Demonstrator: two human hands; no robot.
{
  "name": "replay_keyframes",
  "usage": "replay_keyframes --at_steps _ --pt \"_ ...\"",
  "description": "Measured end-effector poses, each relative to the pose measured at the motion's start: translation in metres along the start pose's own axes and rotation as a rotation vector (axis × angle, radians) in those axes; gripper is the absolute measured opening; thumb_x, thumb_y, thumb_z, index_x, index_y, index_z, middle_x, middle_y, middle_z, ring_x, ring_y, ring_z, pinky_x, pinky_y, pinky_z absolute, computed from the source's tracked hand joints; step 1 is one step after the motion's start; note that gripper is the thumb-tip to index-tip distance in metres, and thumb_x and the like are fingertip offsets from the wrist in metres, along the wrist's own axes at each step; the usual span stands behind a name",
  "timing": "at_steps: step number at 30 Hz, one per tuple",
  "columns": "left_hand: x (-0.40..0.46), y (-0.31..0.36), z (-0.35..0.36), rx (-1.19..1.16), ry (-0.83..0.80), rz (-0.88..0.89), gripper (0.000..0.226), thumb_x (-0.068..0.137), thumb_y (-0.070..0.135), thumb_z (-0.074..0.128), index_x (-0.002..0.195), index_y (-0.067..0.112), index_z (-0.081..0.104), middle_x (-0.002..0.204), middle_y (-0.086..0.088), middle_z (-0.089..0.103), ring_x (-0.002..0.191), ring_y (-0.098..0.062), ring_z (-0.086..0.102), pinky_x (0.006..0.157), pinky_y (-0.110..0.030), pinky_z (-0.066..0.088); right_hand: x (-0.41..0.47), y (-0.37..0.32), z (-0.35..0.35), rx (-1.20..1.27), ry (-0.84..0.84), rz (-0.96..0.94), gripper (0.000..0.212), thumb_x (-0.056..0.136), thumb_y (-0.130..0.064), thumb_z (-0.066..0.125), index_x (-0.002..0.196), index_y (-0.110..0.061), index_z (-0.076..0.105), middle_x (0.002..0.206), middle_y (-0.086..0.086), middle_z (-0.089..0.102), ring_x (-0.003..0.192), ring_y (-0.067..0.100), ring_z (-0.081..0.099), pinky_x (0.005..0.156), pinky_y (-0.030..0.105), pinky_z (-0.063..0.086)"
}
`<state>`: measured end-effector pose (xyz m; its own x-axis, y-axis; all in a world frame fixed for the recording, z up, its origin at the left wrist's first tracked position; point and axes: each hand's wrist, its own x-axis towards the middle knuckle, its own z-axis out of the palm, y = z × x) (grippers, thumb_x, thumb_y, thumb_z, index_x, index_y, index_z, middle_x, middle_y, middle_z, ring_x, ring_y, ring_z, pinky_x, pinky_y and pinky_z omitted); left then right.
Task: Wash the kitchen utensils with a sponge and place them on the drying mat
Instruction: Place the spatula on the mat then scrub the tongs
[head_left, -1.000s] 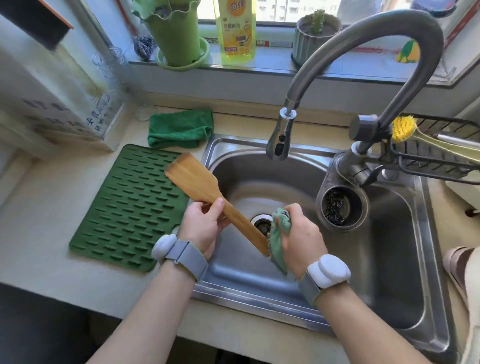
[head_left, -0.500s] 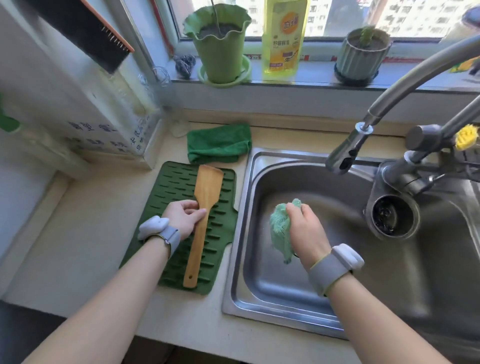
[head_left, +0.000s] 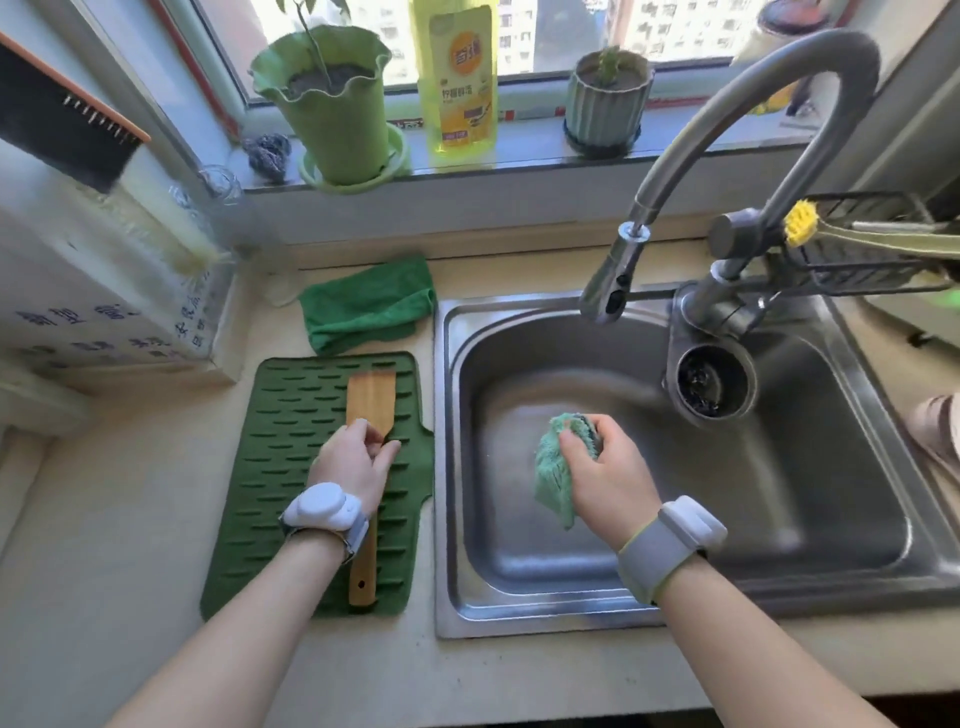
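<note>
Spatula laid on the drying mat

The wooden spatula (head_left: 370, 400), judged light and stiff, is lain along the drying mat (head_left: 291, 467)'s right edge, touched by the loosely open left hand (head_left: 356, 460); the sponge (head_left: 558, 467) is gripped by the right hand (head_left: 605, 475) over the sink (head_left: 519, 613).

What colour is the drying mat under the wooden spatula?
Dark green, with rows of raised ribs; the drying mat shows in the head view.

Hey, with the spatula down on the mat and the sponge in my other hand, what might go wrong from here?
1. The wooden spatula lies near the drying mat's sink-side edge, and your left hand rests on it; pulling away carelessly might nudge it off.
2. The sponge gripped in your right hand hangs over the sink; moved toward the counter, it may drip.
</note>
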<state>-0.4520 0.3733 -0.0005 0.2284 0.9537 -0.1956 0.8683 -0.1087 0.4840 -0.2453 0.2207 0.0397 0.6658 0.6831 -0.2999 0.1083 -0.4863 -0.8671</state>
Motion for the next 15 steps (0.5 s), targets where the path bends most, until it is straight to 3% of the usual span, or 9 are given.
replay_keyframes --at_steps 3,8,12,15 --pt "-0.018 0.048 0.024 -0.075 -0.099 0.136 0.02 0.091 0.036 0.061 0.084 0.018 0.06 0.077 0.003 0.062 0.074 -0.022 0.057 0.065 -0.028 0.037 -0.001 0.009 -0.033 0.028 0.07 0.004 0.009 0.092 -0.023 0.055 0.098 -0.016 0.059 0.088 -0.001 0.066 0.083 0.016 0.061 0.075 0.029 0.046" --pt "-0.071 0.166 0.085 -0.218 -0.343 0.34 0.018 0.095 0.035 0.055 0.084 0.022 0.061 0.078 0.001 0.069 0.074 -0.02 0.058 0.067 -0.026 0.038 -0.007 0.038 -0.117 0.073 0.267 -0.005 0.008 0.091 -0.014 0.058 0.094 -0.021 0.059 0.085 -0.01 0.062 0.08 0.002 0.057 0.063 0.002 0.037" --pt "-0.116 0.256 0.14 -0.259 -0.484 0.462 0.018 0.096 0.037 0.052 0.079 0.032 0.054 0.073 0.009 0.067 0.071 -0.017 0.064 0.07 -0.03 0.048 -0.015 0.071 -0.207 0.064 0.402 0.093 0.005 0.09 -0.019 0.058 0.095 -0.02 0.059 0.083 -0.01 0.062 0.081 0.013 0.059 0.073 0.021 0.044" --pt "-0.147 0.316 0.184 -0.235 -0.57 0.527 0.019 0.097 0.037 0.05 0.08 0.031 0.055 0.073 0.008 0.065 0.074 -0.018 0.064 0.07 -0.029 0.046 -0.022 0.098 -0.278 0.027 0.515 0.184 0.016 0.088 -0.035 0.06 0.086 -0.019 0.059 0.078 -0.005 0.064 0.078 0.018 0.059 0.067 0.028 0.041"
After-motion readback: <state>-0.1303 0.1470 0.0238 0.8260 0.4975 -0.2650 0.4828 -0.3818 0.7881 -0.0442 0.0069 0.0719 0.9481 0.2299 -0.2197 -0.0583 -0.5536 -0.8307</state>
